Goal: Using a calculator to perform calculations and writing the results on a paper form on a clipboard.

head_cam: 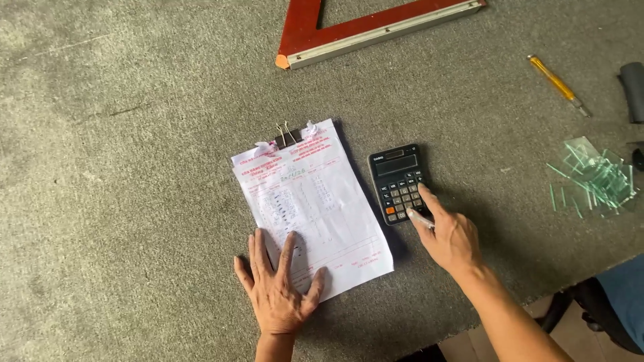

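My left hand (278,285) lies flat with fingers spread on the lower edge of a stack of white forms with red print (315,201), held at the top by a black binder clip (286,137). A black calculator (398,182) sits just right of the papers. My right hand (448,234) rests at the calculator's lower right corner, a finger stretched onto its keys, while it holds a pen (420,218) whose pale barrel shows across the fingers.
All of this lies on a grey carpeted worktop (134,167). A red and metal square ruler (362,30) is at the top. At the right are a yellow glass cutter (558,84), a dark roll (633,90) and a pile of glass strips (594,181). The table edge runs along the lower right.
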